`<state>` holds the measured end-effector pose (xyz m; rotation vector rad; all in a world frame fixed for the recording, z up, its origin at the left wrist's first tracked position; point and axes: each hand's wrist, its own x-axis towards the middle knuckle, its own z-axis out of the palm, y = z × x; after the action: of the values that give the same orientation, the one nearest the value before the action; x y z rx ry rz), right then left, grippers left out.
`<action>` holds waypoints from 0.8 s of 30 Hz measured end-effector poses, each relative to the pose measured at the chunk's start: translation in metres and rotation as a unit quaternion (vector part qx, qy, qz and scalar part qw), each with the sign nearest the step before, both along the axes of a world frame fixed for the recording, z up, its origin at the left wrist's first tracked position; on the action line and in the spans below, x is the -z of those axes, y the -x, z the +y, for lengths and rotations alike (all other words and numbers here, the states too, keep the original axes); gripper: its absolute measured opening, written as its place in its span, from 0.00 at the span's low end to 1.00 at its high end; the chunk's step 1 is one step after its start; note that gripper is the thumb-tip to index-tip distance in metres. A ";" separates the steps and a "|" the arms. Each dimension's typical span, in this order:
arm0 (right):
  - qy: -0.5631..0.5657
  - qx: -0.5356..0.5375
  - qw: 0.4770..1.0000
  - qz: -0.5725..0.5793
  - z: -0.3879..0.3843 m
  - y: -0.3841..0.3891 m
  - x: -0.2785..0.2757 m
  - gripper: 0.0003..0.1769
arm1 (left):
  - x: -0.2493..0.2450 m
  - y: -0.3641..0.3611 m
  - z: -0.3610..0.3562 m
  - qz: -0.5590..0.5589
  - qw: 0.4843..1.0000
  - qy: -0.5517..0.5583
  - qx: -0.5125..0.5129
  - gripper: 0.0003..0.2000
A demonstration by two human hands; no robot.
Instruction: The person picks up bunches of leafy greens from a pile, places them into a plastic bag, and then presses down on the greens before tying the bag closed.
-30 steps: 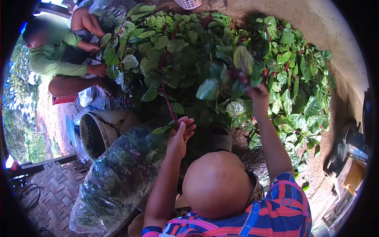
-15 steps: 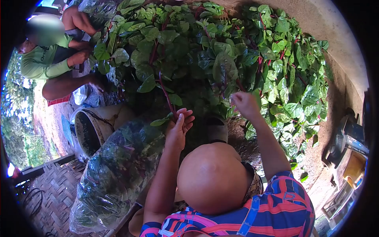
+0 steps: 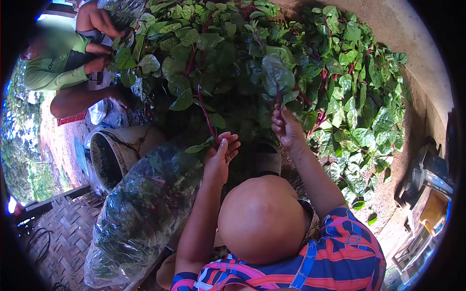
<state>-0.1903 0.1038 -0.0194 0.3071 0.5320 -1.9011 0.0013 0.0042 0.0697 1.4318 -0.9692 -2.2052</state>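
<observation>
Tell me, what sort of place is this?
Probably an informal work area for leafy produce: there's a large heap of red-stemmed green leaves, a bulging clear plastic bag of greens and a brown woven mat.

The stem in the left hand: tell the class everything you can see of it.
The stem is slender, purplish red and gently curved, with broad green leaves along it. Its near end sits between the thumb and fingers of the left hand. It runs forward over the heap of greens, where its far tip cannot be told apart.

Bright left-edge glare, dim centre
</observation>
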 end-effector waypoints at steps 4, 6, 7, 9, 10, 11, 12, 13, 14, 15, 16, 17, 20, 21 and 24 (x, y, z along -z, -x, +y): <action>-0.184 -0.055 0.949 0.249 0.005 0.001 -0.007 0.11 | -0.004 0.002 0.002 -0.007 1.000 0.003 0.001 0.10; -0.266 -0.069 0.901 0.335 0.005 0.001 -0.019 0.12 | -0.003 0.001 0.003 -0.006 1.000 0.002 0.002 0.10; -0.275 -0.066 0.881 0.379 0.006 0.000 -0.017 0.12 | -0.003 0.000 0.003 -0.007 1.000 0.002 0.002 0.10; -0.291 -0.059 0.833 0.467 0.008 0.002 -0.009 0.13 | -0.003 0.000 0.003 -0.009 1.000 0.004 0.001 0.10; -0.310 -0.038 0.811 0.494 0.010 0.004 -0.006 0.13 | -0.003 0.000 0.003 -0.008 1.000 0.002 0.000 0.11; -0.329 -0.017 0.788 0.521 0.011 0.006 -0.005 0.13 | -0.002 -0.001 0.003 -0.008 1.000 0.001 -0.002 0.11; -0.347 0.003 0.762 0.546 0.012 0.009 -0.004 0.13 | -0.001 -0.002 0.003 -0.007 1.000 -0.001 -0.004 0.11; -0.362 0.015 0.739 0.569 0.014 0.015 -0.004 0.12 | -0.001 -0.002 0.003 -0.010 1.000 -0.003 -0.007 0.11; -0.375 0.026 0.715 0.590 0.016 0.024 -0.009 0.11 | 0.000 -0.003 0.002 -0.013 1.000 -0.006 -0.010 0.11; -0.389 0.036 0.690 0.610 0.016 0.032 -0.016 0.10 | 0.001 -0.004 0.003 -0.016 1.000 -0.009 -0.013 0.10; -0.390 0.060 0.663 0.636 0.015 0.041 -0.024 0.11 | 0.003 -0.006 0.002 -0.016 1.000 -0.012 -0.017 0.10; -0.390 0.084 0.635 0.662 0.013 0.051 -0.035 0.11 | 0.007 -0.008 0.002 -0.016 1.000 -0.015 -0.021 0.10; -0.404 0.094 0.539 0.733 0.008 0.084 -0.029 0.12 | 0.013 -0.010 0.002 -0.017 0.999 -0.021 -0.027 0.10; -0.411 0.086 0.505 0.755 0.008 0.092 -0.028 0.12 | 0.013 -0.009 0.002 -0.017 0.999 -0.023 -0.029 0.10; -0.429 -0.125 0.517 0.731 0.008 0.098 -0.031 0.14 | 0.015 -0.009 0.003 -0.028 0.999 -0.021 -0.031 0.10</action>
<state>-0.2883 0.1113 0.0113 -0.8959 2.4860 -0.9836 0.0099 0.0068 0.0546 1.5290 -0.8881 -2.1643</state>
